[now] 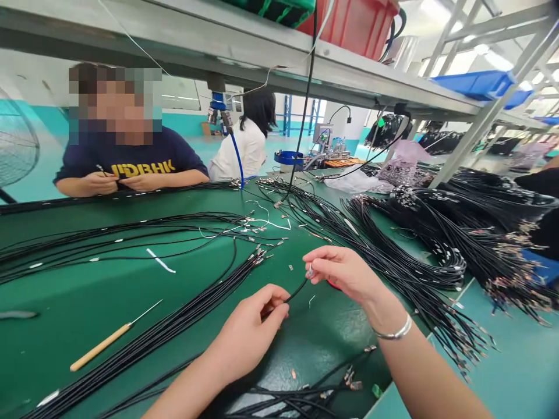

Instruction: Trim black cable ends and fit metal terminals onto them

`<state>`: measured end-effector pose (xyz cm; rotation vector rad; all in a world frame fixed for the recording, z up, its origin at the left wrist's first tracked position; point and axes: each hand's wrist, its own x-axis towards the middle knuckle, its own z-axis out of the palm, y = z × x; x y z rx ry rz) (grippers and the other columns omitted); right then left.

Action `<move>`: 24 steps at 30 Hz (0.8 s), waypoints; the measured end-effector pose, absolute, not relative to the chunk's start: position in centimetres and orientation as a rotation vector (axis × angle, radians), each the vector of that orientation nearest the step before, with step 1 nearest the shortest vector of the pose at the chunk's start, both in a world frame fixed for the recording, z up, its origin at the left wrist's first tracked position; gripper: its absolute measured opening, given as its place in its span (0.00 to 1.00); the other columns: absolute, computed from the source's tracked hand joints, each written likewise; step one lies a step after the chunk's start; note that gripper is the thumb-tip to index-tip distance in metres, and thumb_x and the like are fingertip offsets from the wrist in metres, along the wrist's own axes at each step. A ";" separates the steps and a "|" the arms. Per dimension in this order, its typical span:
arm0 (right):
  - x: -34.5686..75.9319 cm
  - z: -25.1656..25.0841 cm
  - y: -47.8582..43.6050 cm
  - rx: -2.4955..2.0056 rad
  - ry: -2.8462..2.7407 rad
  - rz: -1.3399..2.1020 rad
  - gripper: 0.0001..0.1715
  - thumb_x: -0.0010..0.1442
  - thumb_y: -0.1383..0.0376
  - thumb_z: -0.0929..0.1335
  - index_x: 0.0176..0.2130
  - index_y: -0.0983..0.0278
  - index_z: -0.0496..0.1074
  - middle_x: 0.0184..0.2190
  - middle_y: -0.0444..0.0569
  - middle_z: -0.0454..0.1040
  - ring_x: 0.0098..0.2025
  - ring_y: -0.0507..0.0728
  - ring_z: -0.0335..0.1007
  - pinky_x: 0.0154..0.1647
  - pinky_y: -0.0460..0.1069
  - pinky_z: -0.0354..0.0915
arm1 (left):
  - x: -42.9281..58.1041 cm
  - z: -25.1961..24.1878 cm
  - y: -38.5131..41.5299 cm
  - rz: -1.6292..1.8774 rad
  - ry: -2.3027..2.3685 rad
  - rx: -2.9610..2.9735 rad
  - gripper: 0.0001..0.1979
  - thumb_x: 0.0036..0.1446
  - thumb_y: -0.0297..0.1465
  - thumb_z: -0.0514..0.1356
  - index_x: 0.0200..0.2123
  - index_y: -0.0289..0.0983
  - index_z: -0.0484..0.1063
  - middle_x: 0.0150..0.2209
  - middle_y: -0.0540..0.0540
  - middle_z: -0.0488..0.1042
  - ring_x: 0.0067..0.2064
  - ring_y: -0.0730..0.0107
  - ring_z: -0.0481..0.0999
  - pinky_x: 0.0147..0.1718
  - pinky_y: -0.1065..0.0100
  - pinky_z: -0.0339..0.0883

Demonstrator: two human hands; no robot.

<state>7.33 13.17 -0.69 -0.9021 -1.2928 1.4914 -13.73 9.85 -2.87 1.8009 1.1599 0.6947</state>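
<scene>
A black cable (297, 290) runs between my two hands above the green tabletop. My left hand (262, 311) is closed around it, thumb against the fingers. With thumb and fingertips, my right hand (334, 270) pinches the cable's end, where a small silvery connector (310, 271) shows. A bit of something red peeks out under the right hand; I cannot tell what it is. Left of my left hand lies a bundle of black cables (209, 297) with metal ends. An awl (116, 337) with a wooden handle rests farther left.
Large heaps of black cables (406, 244) cover the right side. More cables (301, 401) lie near the front edge. Across the table a co-worker (135, 157) holds a small item. Overhead runs a metal shelf (271, 55) with a red bin (353, 26); a blue hose (238, 157) hangs down.
</scene>
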 end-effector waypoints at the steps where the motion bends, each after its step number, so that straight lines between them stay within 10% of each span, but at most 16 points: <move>1: 7.5 -0.2 12.6 -0.894 -1.335 1.474 0.14 0.48 0.59 0.75 0.35 0.64 0.77 0.27 0.47 0.76 0.30 0.52 0.72 0.33 0.47 0.68 | -13.0 -2.1 9.3 0.718 1.144 1.763 0.07 0.57 0.35 0.53 0.35 0.40 0.69 0.29 0.52 0.71 0.30 0.72 0.70 0.30 0.70 0.66; 24: 6.9 -0.2 0.4 -0.878 -1.116 1.294 0.09 0.55 0.65 0.73 0.37 0.63 0.72 0.26 0.43 0.74 0.30 0.50 0.71 0.33 0.45 0.68 | -9.6 -0.5 1.4 1.313 0.969 1.852 0.05 0.54 0.27 0.62 0.32 0.43 0.78 0.26 0.53 0.71 0.27 0.77 0.68 0.26 0.76 0.62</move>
